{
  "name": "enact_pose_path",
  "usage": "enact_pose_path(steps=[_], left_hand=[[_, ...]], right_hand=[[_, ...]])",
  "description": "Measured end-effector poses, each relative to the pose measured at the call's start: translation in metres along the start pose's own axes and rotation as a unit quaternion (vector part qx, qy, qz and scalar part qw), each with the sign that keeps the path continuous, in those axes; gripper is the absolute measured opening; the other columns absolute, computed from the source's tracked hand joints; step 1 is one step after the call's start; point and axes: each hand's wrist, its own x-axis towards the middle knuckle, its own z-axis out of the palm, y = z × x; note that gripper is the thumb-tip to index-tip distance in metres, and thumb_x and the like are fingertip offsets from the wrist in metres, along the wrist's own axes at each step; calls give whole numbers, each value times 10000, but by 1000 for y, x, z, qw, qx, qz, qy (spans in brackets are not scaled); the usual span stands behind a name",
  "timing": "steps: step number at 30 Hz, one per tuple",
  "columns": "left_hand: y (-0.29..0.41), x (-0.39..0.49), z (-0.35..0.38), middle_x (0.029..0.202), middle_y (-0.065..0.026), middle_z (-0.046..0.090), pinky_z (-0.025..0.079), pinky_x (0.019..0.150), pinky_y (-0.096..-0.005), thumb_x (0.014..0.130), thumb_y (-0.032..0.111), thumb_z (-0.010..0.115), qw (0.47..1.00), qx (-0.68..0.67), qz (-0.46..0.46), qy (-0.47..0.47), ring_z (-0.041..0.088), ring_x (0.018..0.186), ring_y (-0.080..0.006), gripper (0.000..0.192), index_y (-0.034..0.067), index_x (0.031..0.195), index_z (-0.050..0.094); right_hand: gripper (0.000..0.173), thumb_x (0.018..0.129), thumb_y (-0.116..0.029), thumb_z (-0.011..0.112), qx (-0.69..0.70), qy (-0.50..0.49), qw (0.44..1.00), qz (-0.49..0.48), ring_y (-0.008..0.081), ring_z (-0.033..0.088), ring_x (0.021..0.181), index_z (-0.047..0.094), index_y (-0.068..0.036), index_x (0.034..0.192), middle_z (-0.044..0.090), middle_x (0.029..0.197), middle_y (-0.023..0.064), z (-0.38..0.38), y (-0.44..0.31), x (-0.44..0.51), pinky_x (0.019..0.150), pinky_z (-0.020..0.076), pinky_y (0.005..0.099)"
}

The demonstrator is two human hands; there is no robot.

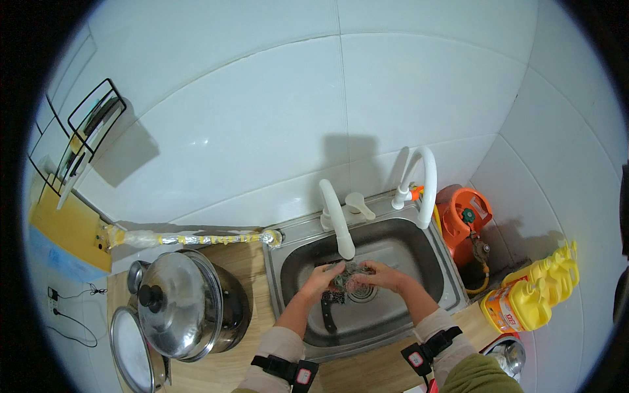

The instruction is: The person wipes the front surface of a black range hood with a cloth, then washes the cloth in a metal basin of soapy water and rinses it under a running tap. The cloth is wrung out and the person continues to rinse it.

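My left hand [323, 282] and my right hand [379, 276] hold a grey-green mesh scouring pad [348, 277] between them, over the steel sink [393, 322]. The white faucet spout [344, 243] ends right above the pad. I cannot tell whether water runs. Beneath my hands is the round drain strainer [363, 294]. A utensil with a black handle [328, 317] lies in the basin left of the drain; its far end is partly hidden by my left hand.
A lidded steel pot [177, 304] and a shallow pan [132, 349] stand left of the sink. A second white faucet [428, 182] rises at the back right. Beyond it are an orange gas cylinder [462, 211] and yellow detergent jugs [521, 304]. A wire rack [109, 81] hangs left.
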Motion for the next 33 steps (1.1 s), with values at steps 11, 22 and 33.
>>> enact_pose_path(steps=[11,22,33], left_hand=[[-17,-5,19,1165,-74,471,351,895,-471,796,510,526,956,-292,25,20,421,1119,-235,700,63,1276,284],[-59,33,-15,929,-93,570,482,766,-356,782,63,445,914,-387,100,-66,588,821,-238,346,-22,1118,451],[-44,-7,9,841,-8,527,405,544,-263,882,251,495,969,-234,72,-18,485,630,-115,298,92,1130,454]], right_hand=[[372,846,-358,514,49,173,977,-115,117,487,680,545,10,885,547,757,48,25,-2,17,606,423,266],[331,823,-328,563,122,137,982,-45,102,504,678,543,2,849,537,708,37,16,-15,10,571,417,263],[234,812,-198,582,197,81,977,-15,105,548,661,528,19,880,582,790,53,20,-17,15,550,445,236]])
